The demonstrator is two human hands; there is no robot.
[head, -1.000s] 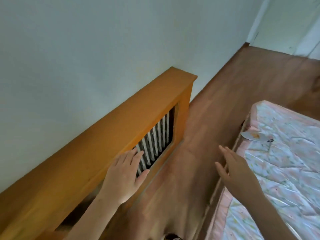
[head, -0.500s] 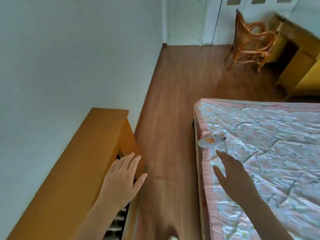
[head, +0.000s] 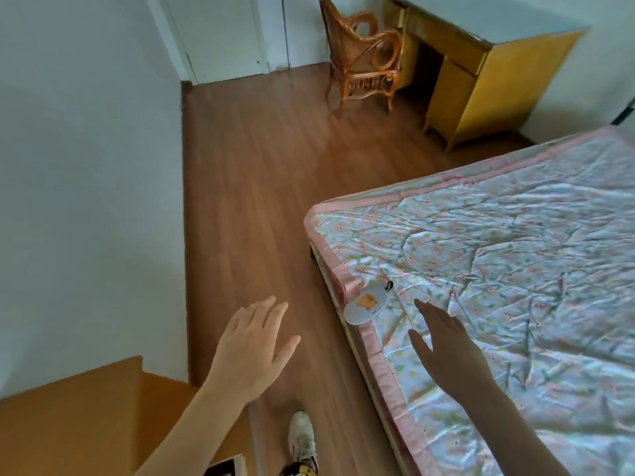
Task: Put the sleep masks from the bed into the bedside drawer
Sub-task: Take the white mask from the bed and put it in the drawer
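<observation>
Reaching with the right hand (head: pixel 446 345), fingers spread and empty, toward 1 sleep mask (head: pixel 366 304) lying at the near edge of the bed (head: pixel 515 269), left hand (head: pixel 254 348) open and empty over the floor, probably for balance.

There is a single view, from a camera worn on the person's head, high above the floor (head: pixel 240 207) and tilted forward and down. It faces along the gap between the white wall (head: pixel 86 201) at the left and the bed (head: pixel 515 304) at the right, whose near left corner sits close below. The far end of the room, with a wicker chair (head: pixel 364 60) and a yellow desk (head: pixel 481 84), lies well away at the top edge; a shoe (head: pixel 301 438) shows at the bottom edge
</observation>
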